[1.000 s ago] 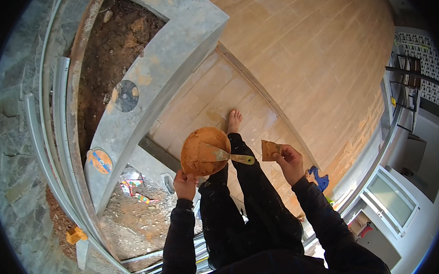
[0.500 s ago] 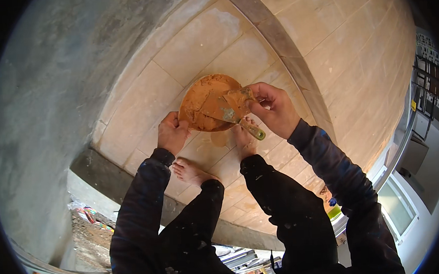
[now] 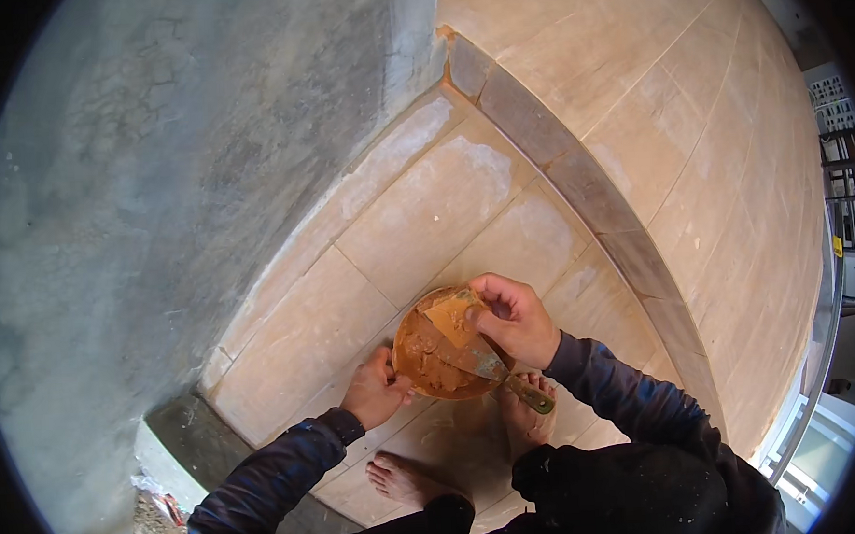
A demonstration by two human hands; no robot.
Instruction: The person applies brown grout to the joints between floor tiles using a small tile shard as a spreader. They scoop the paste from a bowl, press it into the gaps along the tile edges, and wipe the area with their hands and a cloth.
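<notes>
Below me is a round bowl (image 3: 433,368) of orange-brown paste, gripped at its left rim by my left hand (image 3: 379,390). A putty knife with an olive-green handle (image 3: 529,394) lies across the bowl, its paste-smeared blade inside and the handle over the lower right rim. My right hand (image 3: 512,321) pinches a small flat orange-coated scraper (image 3: 449,316) over the bowl's upper part; its far edge is near the rim. My bare feet stand on beige tiles beneath.
A grey plastered wall (image 3: 172,184) rises on the left, meeting a tiled strip (image 3: 396,211). A darker curved tile border (image 3: 568,177) separates it from the larger tiled floor (image 3: 723,184). Debris (image 3: 155,504) lies at lower left; metal railings and frames show at far right.
My view has moved to the corner of wall and tile border. My right hand, holding the small scraper, has moved over the bowl, which now appears lower in the picture.
</notes>
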